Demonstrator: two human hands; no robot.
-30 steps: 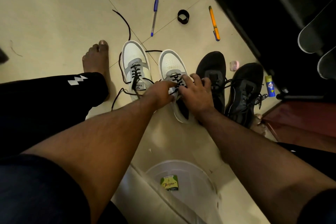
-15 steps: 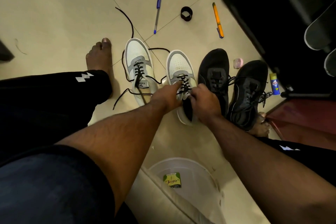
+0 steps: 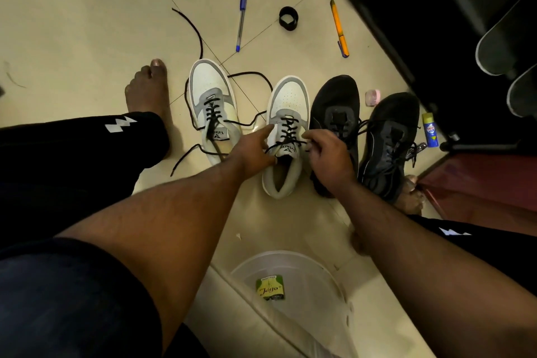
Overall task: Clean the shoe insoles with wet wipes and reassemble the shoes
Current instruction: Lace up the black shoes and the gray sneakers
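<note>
Laces (image 3: pixel 286 136) look thin, limp, slippery; best pinched near eyelets. Right hand (image 3: pixel 327 155) pinches one end; left hand (image 3: pixel 255 151) grasps white sneaker (image 3: pixel 286 113), forefinger extended.

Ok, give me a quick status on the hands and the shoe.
Left hand on white shoe, finger out. Right hand pinching its lace. Black shoe close alongside.

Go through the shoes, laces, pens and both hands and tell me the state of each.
Left white shoe: laces loose, trailing on floor.
Right white shoe: laced, untied.
Black shoes: laced.
Left hand: holding lace.
Right hand: pinching lace.
Blue pen: capped, lying flat.
</note>
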